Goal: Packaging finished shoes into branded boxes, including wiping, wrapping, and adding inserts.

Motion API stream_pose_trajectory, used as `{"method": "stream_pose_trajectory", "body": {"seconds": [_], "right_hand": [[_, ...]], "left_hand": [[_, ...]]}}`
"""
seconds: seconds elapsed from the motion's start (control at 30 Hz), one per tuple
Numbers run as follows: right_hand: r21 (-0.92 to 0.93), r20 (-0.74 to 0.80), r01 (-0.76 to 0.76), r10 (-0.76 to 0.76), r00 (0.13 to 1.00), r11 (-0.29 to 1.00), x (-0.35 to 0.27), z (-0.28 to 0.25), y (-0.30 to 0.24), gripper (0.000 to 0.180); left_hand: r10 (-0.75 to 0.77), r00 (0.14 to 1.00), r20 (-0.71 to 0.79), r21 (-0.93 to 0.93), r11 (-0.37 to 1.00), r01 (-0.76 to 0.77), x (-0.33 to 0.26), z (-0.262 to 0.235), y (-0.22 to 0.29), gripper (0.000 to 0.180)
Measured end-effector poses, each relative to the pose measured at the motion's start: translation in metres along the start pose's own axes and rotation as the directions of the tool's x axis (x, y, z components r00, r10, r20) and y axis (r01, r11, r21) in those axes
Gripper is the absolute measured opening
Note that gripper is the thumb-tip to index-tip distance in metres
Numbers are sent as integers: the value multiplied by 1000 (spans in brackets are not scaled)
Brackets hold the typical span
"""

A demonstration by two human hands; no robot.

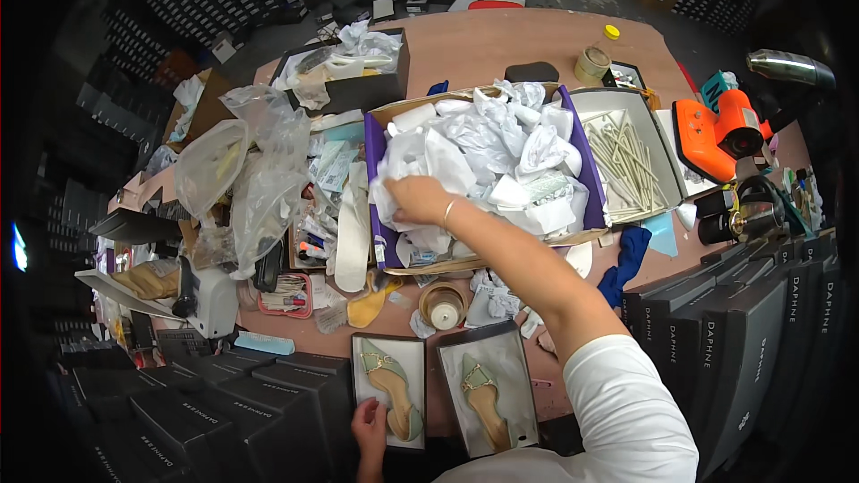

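My right hand (417, 200) reaches into a purple-edged carton (374, 224) heaped with crumpled white tissue paper (488, 139). Its fingers are closed on a sheet of tissue at the carton's left side. Close to my body, my left hand (369, 425) lies at the lower left rim of a shoe box (357, 367), fingers bent around that edge. Inside the box is a pale green pointed shoe (386, 371) with a gold-coloured buckle. A second shoe box (520, 367) beside it, slightly tilted, holds a matching green shoe (480, 385).
Dark shoe boxes are stacked at left (259, 402) and right (716, 349). A tray of pale sticks (631, 161) adjoins the carton, near an orange tool (702, 143). Clear plastic bags (268, 170) lie left. A round container (443, 306) stands between carton and shoes.
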State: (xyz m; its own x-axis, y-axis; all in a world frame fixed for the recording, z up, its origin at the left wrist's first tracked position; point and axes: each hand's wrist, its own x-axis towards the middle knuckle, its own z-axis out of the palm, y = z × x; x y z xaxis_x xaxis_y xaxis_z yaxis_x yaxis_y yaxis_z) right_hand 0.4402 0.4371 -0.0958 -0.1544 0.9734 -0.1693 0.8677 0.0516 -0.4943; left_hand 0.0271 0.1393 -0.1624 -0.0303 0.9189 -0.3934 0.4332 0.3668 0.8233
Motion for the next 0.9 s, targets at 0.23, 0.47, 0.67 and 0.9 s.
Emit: {"method": "stream_pose_trajectory", "body": {"seconds": [0.23,0.47,0.67,0.9], "right_hand": [[181,-503,407,-272,820,895,-89,-7,-78,15],[418,-404,604,-456,793,679,-142,-6,-123,31],[411,-507,237,5,862,880,-191,3,-46,41],[29,-457,11,4,890,1000,-210,22,18,43]], "left_hand": [[506,862,33,44,861,-507,57,41,208,83],[610,792,10,-131,786,-603,115,45,194,53],[127,811,-571,-519,709,-477,116,6,205,34],[824,565,52,455,484,-748,184,79,304,49]]}}
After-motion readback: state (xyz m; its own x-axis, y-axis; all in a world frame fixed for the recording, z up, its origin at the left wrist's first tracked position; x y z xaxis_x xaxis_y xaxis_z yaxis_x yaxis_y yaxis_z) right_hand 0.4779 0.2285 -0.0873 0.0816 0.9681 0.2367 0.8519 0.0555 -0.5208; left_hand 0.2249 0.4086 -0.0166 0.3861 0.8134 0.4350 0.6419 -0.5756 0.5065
